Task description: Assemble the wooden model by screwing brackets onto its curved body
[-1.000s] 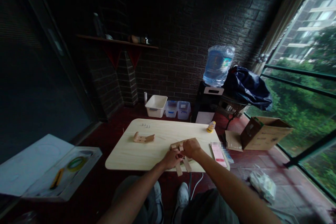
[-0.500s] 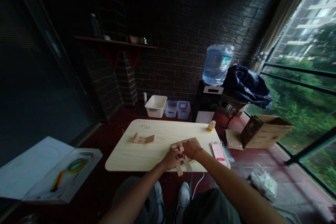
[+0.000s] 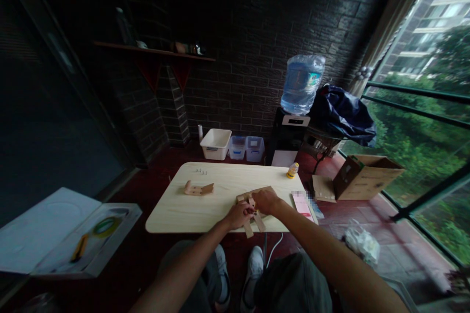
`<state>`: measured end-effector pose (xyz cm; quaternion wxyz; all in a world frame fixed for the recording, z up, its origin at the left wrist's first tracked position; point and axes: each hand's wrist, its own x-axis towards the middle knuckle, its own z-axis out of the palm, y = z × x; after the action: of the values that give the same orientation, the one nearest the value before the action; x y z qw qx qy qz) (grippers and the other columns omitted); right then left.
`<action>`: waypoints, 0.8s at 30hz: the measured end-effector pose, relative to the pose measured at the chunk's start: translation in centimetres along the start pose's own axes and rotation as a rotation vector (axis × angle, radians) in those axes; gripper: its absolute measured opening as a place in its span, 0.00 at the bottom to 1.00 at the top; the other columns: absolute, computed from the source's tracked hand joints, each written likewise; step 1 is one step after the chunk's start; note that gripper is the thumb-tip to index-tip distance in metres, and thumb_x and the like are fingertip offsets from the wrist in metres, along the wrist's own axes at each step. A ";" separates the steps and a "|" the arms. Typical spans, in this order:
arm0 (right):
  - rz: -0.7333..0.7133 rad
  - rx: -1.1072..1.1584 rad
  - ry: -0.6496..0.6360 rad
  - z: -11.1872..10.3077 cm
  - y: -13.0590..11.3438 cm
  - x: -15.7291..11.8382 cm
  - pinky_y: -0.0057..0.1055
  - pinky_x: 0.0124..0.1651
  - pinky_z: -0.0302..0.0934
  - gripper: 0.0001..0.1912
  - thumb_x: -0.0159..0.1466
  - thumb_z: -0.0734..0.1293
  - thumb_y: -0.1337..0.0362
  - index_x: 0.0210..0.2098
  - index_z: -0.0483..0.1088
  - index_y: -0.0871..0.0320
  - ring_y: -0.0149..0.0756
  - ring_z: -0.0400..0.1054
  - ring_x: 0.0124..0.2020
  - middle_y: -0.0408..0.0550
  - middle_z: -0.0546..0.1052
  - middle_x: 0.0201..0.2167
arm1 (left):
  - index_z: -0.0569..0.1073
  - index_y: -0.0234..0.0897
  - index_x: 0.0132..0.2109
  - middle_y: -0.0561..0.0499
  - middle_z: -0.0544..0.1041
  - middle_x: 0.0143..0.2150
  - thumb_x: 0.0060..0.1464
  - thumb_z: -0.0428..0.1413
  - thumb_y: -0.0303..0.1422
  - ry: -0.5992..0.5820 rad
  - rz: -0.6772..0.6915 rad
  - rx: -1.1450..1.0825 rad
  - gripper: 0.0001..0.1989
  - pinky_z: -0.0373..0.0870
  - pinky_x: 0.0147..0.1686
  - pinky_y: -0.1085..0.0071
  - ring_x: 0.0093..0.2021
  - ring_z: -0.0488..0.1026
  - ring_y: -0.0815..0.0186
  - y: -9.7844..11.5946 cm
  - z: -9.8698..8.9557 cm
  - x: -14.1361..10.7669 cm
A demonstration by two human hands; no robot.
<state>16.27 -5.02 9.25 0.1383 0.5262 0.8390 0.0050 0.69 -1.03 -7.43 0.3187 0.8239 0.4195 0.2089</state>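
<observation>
Near the front right of the pale table (image 3: 205, 205), both my hands work close together at a wooden piece (image 3: 259, 223) with flat strips. One strip (image 3: 248, 230) juts past the table's front edge. My left hand (image 3: 238, 215) is closed on this piece from the left. My right hand (image 3: 266, 200) is closed over its right side, fingers bent down; anything in those fingers is hidden. Under and behind the hands lies a flat brown board (image 3: 272, 190). Farther left rests another wooden part (image 3: 199, 190) with a raised rounded end.
Several small metal pieces (image 3: 201, 172) lie at the back left of the table. A yellow-capped clear bottle (image 3: 293, 171) and a pink phone-like slab (image 3: 301, 206) are at the right. An open white case (image 3: 91, 266) with tools stands left; a cardboard box (image 3: 367, 178) is right.
The whole view has shifted slightly as my head moved. My hands stay at the same spot on the wooden piece, with only slight finger movement.
</observation>
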 end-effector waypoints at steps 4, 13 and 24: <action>0.089 -0.003 0.015 0.1 -0.5 0.4 0.38 0.44 0.71 0.20 0.67 0.67 0.54 0.47 0.78 0.64 0.51 0.78 0.48 0.64 0.82 0.44 | 0.80 0.37 0.42 0.47 0.78 0.43 0.53 0.60 0.32 -0.002 -0.011 0.048 0.10 0.71 0.41 0.70 0.36 0.74 0.66 -0.2 0.0 0.1; 0.031 0.093 0.016 0.7 0.3 0.3 0.37 0.45 0.69 0.20 0.66 0.67 0.54 0.54 0.73 0.58 0.47 0.78 0.48 0.59 0.81 0.48 | 0.80 0.37 0.44 0.47 0.78 0.44 0.53 0.60 0.32 0.002 -0.028 0.030 0.11 0.72 0.42 0.70 0.37 0.74 0.65 0.8 -0.4 -0.1; 0.152 0.047 -0.022 2.4 0.2 1.3 0.37 0.46 0.71 0.22 0.67 0.65 0.55 0.51 0.77 0.65 0.49 0.78 0.48 0.66 0.81 0.47 | 0.80 0.38 0.42 0.49 0.79 0.42 0.52 0.60 0.29 -0.014 0.003 0.021 0.09 0.70 0.45 0.71 0.41 0.74 0.64 1.3 -0.8 0.1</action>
<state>16.49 -4.10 6.69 0.1343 0.5917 0.7948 -0.0101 0.95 -1.27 -5.91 0.3123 0.8293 0.4182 0.1993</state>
